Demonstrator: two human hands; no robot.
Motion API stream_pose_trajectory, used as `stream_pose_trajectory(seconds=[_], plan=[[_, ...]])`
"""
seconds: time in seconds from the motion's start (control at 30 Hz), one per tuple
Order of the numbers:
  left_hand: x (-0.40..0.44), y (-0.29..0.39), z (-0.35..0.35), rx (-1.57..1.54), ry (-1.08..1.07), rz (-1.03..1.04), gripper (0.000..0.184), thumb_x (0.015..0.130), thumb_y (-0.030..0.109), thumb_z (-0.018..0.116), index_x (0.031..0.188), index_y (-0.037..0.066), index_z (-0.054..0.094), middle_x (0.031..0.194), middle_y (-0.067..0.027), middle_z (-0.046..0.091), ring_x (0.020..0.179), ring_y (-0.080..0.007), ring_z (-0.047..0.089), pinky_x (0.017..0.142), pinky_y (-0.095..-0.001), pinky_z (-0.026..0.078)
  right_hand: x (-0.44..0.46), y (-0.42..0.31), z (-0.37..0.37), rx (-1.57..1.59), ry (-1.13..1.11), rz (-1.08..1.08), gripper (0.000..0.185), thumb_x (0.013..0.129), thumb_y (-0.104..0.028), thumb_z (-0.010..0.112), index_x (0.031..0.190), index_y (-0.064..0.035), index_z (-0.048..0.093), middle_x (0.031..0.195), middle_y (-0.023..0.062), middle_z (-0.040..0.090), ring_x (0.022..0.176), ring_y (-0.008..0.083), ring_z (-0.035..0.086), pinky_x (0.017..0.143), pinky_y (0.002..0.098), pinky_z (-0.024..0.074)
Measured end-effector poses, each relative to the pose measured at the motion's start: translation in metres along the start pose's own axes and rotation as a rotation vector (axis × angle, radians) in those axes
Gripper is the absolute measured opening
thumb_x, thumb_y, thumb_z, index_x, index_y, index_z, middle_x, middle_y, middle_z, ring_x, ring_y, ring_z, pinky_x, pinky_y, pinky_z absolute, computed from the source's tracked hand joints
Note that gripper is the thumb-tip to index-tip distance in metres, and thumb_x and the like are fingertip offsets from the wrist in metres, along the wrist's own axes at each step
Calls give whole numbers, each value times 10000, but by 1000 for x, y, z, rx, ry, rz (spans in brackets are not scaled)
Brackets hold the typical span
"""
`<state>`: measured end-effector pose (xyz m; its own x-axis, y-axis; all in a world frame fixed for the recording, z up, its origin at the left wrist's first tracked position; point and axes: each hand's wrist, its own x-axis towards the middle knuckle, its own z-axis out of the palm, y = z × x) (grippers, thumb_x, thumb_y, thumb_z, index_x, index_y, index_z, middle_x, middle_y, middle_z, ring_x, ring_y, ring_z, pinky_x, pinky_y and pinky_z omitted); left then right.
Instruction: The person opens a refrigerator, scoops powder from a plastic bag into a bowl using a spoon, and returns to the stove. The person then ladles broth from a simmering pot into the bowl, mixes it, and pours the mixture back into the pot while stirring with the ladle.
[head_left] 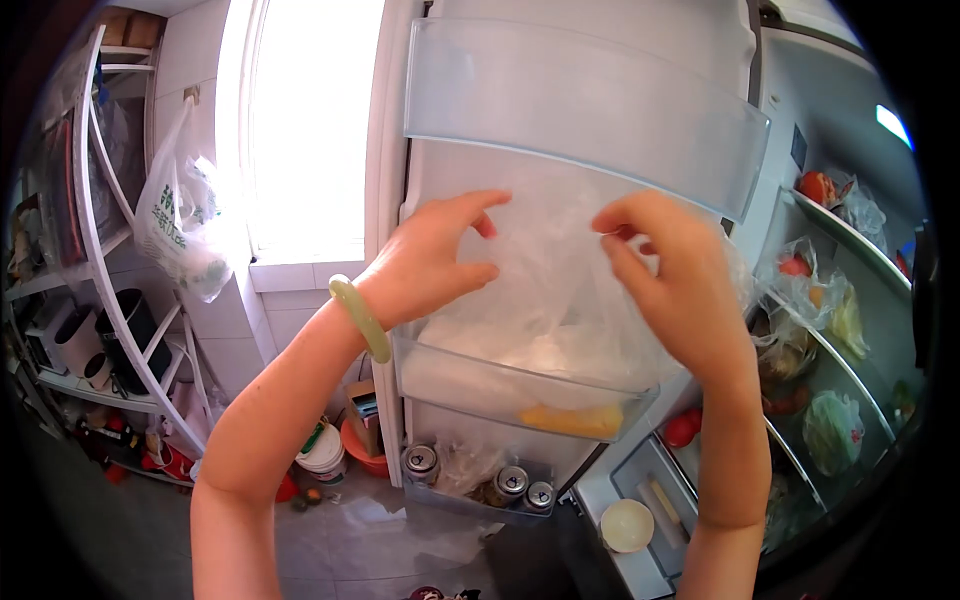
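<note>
A clear plastic bag rises from the middle shelf of the open fridge door, with something white at its bottom. My left hand, with a pale green bangle at its wrist, is at the bag's left side, its fingers apart and nothing in them. On the bag's right side, my right hand has its thumb and fingertips pressed close together at the film. What lies between those fingertips is too small to make out. A yellow item lies low in the same shelf.
Cans stand in the bottom door shelf. Bagged food fills the fridge shelves at right, above a white bowl. At left are a white rack, a hanging bag and a bucket on the floor.
</note>
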<state>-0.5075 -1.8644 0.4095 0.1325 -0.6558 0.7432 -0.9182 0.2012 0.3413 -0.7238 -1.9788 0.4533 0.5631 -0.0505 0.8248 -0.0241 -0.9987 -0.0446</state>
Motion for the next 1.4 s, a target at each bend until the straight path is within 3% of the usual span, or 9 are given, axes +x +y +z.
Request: stream_pose_trajectory(seconds=[0.1,0.2,0.3,0.4,0.7,0.9,1.0,1.17,1.4], plan=[[-2,-11,6,93,2,81,355,747,78,670,1091,29,597,1020,-72,616,1027,-229,553,926,-371,434,11,-3,23,-68,-52,-219,138,795,-29,589,933,-21,604,897,154,630,854,342,608,738,428,474],[-12,-13,9,10,114,19,169,773,82,645,916,14,585,945,-51,612,956,-194,558,884,-351,439,18,4,40,-242,-91,-318,150,772,-5,582,918,-26,604,844,144,612,832,340,590,739,428,468],[-20,-25,11,-164,286,-35,105,812,73,603,904,36,571,867,-59,592,836,-188,554,777,-322,442,24,23,47,-362,-126,-335,174,751,19,570,914,-34,601,823,135,598,826,340,571,735,427,458],[-28,-28,1,-738,255,-303,83,846,76,589,920,60,555,889,-9,570,859,-118,528,784,-273,421,21,31,35,-384,-28,-376,213,738,49,548,921,-40,610,832,133,597,822,335,564,728,421,451],[-27,-47,-19,-1030,212,-355,73,867,66,554,924,105,531,909,18,543,869,-85,498,835,-251,408,-10,6,-13,-281,-303,-239,248,717,92,532,901,-47,622,894,88,572,831,319,541,737,381,435],[-28,-45,-13,-1118,181,-290,78,860,54,546,923,97,528,910,17,544,873,-84,495,838,-248,405,24,-30,15,-25,-179,-244,202,707,90,515,853,-7,616,893,131,634,801,347,587,743,383,470],[-29,-41,-11,-1124,217,-277,82,859,58,556,928,93,527,913,20,545,867,-78,491,832,-243,402,40,-3,52,-170,-343,-281,190,729,61,517,873,8,628,882,183,644,861,352,599,741,395,474],[-30,-45,-7,-1114,227,-258,87,867,74,572,941,87,529,904,21,562,870,-69,492,828,-233,392,69,14,67,-360,-1011,-69,118,749,-57,572,778,38,637,775,220,631,770,385,607,671,432,469],[-25,-56,-3,-1020,197,-216,70,877,66,522,939,99,523,934,19,579,916,-80,529,890,-270,399,68,-2,78,-459,-1145,129,204,782,-58,531,865,35,693,871,240,666,831,394,640,731,459,499]])
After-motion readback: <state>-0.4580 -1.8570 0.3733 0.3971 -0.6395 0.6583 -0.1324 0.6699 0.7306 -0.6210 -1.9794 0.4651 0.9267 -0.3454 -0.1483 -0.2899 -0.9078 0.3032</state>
